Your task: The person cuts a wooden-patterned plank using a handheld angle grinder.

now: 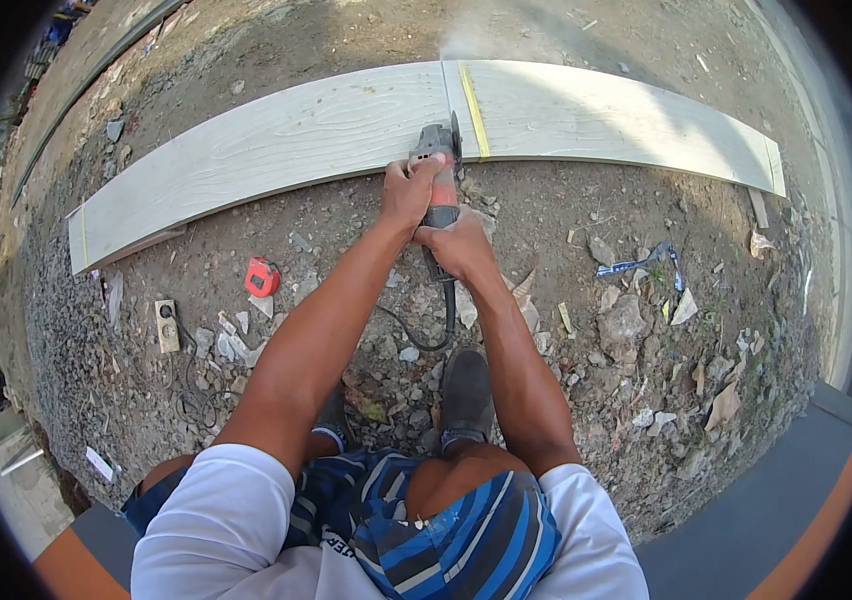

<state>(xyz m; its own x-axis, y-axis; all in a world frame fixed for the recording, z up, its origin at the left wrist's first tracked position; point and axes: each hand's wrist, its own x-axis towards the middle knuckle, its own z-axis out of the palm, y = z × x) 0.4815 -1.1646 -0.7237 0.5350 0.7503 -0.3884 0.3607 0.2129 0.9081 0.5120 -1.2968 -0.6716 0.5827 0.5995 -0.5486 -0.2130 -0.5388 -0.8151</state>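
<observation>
A left-hand grip [411,190] and right-hand grip [460,246] are clasping an angle grinder [443,192] over a pale board [296,135] at twelve o'clock; a red tape measure [262,277] is lying at nine.

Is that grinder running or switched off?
The grinder is probably running: pale dust hangs past the far edge of the board, in line with the disc. One still cannot confirm spinning.

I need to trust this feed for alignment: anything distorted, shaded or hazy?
Head view: wide-lens distortion seems to bow the board into an arc; a shadow crosses its right part; pale haze hangs beyond its far edge; corners are black.
</observation>
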